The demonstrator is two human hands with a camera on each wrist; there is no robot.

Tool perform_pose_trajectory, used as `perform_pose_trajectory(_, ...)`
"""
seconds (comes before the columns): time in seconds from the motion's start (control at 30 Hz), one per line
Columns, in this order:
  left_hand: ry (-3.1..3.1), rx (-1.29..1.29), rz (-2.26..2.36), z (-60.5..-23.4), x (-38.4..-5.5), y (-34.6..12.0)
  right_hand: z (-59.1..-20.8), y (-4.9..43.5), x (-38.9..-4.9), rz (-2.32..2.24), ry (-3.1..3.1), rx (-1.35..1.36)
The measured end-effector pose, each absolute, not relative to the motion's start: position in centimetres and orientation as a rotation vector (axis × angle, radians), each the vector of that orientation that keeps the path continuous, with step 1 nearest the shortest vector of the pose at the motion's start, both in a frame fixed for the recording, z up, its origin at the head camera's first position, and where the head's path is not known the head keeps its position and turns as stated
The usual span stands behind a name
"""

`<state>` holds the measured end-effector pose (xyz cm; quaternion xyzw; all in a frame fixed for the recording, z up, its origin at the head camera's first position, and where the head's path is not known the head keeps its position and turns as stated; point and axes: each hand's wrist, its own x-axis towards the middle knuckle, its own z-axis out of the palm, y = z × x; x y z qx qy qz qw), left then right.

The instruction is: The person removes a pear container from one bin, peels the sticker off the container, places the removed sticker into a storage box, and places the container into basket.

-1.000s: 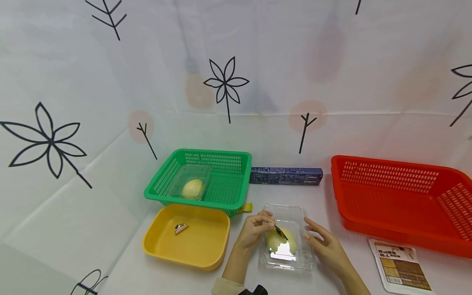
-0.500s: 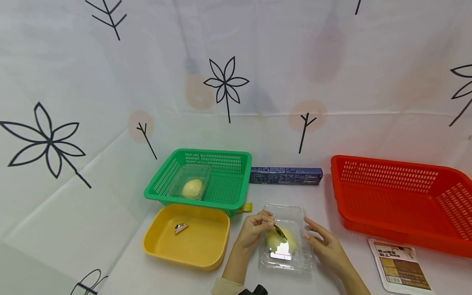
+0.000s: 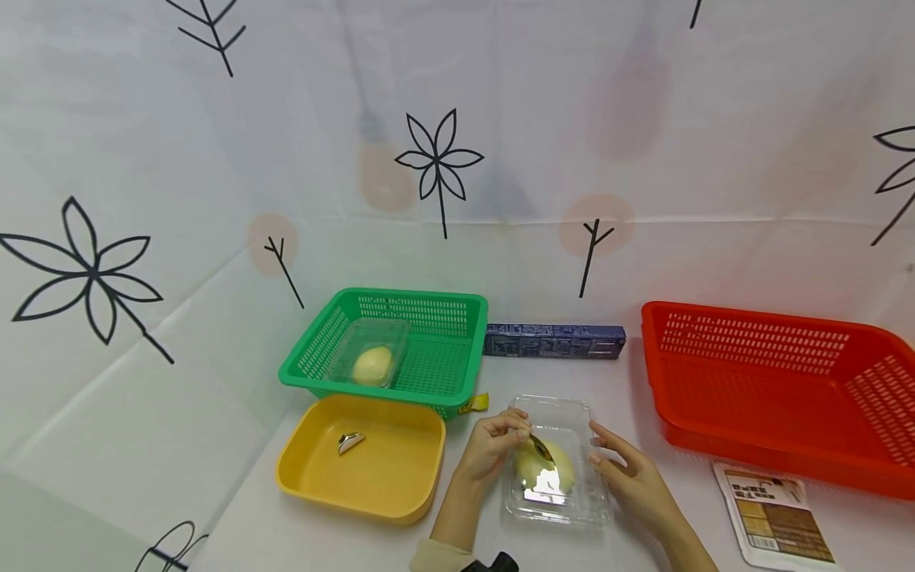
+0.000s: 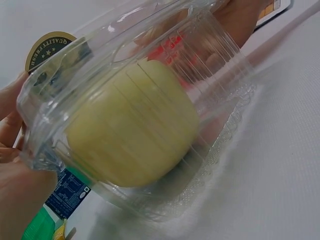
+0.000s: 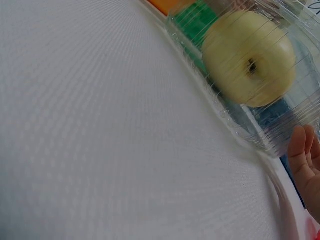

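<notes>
A clear plastic clamshell box (image 3: 552, 411), its lid closed, stands on the white table with a pale yellow, apple-like fruit (image 3: 561, 475) inside. Above its lid, my left hand (image 3: 492, 446) pinches the edge of a round black-and-gold sticker (image 3: 543, 450). The left wrist view shows the words "QUALITY FRESH" on that sticker (image 4: 49, 49). How much of it touches the lid I cannot tell. My right hand (image 3: 632, 477) lies along the right side of the box, fingers fairly straight, fingertips (image 5: 299, 142) touching its wall.
At the left, a yellow tub (image 3: 314, 469) holds another curled sticker (image 3: 351, 442). Behind it, a green basket (image 3: 443, 377) contains another boxed fruit (image 3: 373, 366). A blue carton (image 3: 554, 342) lies along the back. Right are a red basket (image 3: 750, 397) and a printed packet (image 3: 775, 516).
The sticker in my left fingers has tilted slightly, its free end shifting a little left. Both hands and the box otherwise stay in place.
</notes>
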<state>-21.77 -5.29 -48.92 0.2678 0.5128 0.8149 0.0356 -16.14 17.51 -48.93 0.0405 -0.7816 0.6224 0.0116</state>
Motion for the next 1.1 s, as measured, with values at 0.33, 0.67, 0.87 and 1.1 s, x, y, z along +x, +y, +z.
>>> perform_pose_trajectory(0.33, 1.544, 0.792, 2.532, -48.92, -21.67, -5.31, -48.8, 17.56, -16.16, 1.942, -2.42, 0.159)
perform_pose_trajectory(0.67, 1.493, 0.746, 2.55, -49.09, -21.62, -5.33, -48.89, 17.49, -16.02, 1.96, -2.401, 0.151)
perform_pose_trajectory(0.87, 1.474, 0.731, 2.577, -48.99, -21.52, -5.28, -48.78, 17.5, -16.04, 1.962, -2.416, 0.136)
perform_pose_trajectory(1.1, 1.432, 0.698, 2.622, -48.9, -21.34, -5.24, -48.81, 17.52, -16.09, 1.955, -2.426, 0.13)
